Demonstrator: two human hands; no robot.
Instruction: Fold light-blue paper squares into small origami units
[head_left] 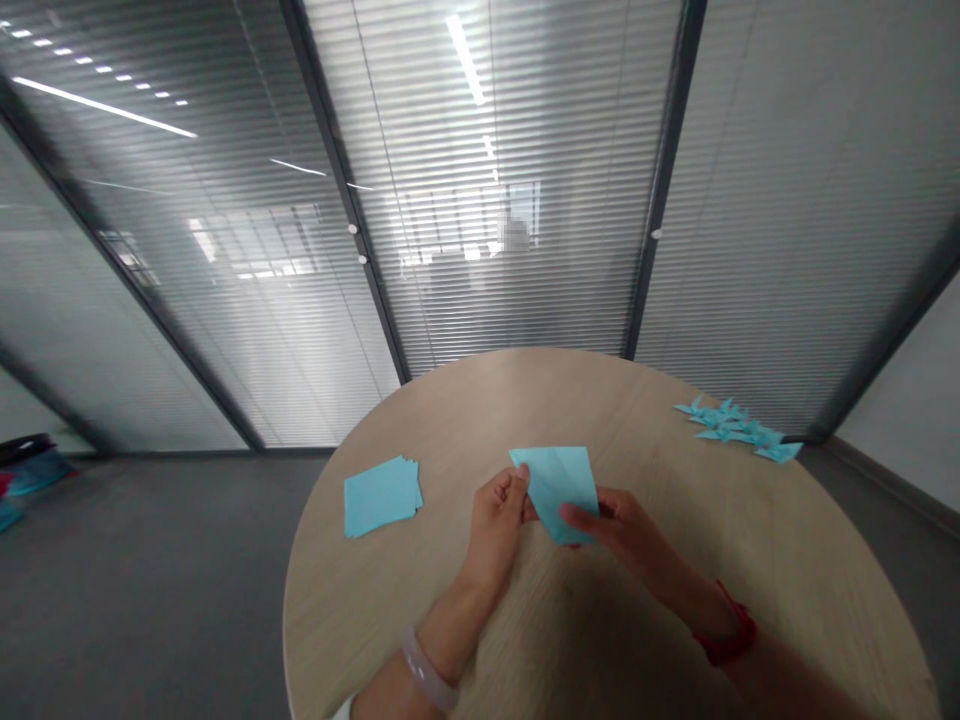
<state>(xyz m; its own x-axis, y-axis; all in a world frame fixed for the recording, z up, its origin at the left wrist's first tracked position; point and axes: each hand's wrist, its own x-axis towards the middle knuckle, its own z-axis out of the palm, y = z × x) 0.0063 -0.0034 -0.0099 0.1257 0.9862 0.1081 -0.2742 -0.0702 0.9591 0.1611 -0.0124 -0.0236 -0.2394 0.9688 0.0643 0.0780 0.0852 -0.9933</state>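
Observation:
A light-blue sheet of paper is held up between both hands above the round table. At its left edge, my left hand pinches it with the thumb on top. My right hand grips the lower right part, thumb across the front and the other fingers mostly hidden behind. The sheet's lower left corner looks slanted, but I cannot tell whether it is folded. To the left of my hands lies a stack of blue paper sheets, slightly fanned at its right side.
Several small folded blue paper cranes are grouped near the right rim of the round wooden table. Behind it stands a glass partition with blinds. A dark and blue object sits at the far left.

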